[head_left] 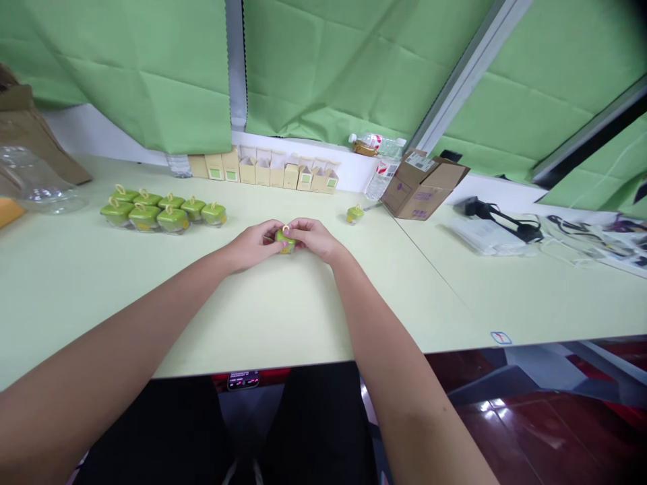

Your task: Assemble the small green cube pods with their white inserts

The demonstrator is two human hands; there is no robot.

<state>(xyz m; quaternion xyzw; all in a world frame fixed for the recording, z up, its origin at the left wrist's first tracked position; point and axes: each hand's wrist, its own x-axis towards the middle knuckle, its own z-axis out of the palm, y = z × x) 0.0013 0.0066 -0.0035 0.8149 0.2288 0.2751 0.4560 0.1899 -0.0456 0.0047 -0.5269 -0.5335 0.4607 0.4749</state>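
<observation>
Our left hand (pixel 255 245) and right hand (pixel 314 238) grip the small green-lidded jar (pixel 284 238) between them; uneven finger pressure could tip it onto the table (pixel 283 316) beneath our grip.

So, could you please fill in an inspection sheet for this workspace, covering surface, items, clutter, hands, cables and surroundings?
Surface: pale table, small outlined mark near the front edge.
Items: green-lidded container between the hands; cluster of similar containers to the left; single container to the right; row of small boxes along the back.
Clutter: cardboard box, bottle on its side, second bottle beneath it, plastic packets farther right.
Hands: left hand and right hand both hold the green-lidded container.
Cables: tangled cables at the far right.
Surroundings: green curtains behind; lit phone screen below the front edge.
</observation>
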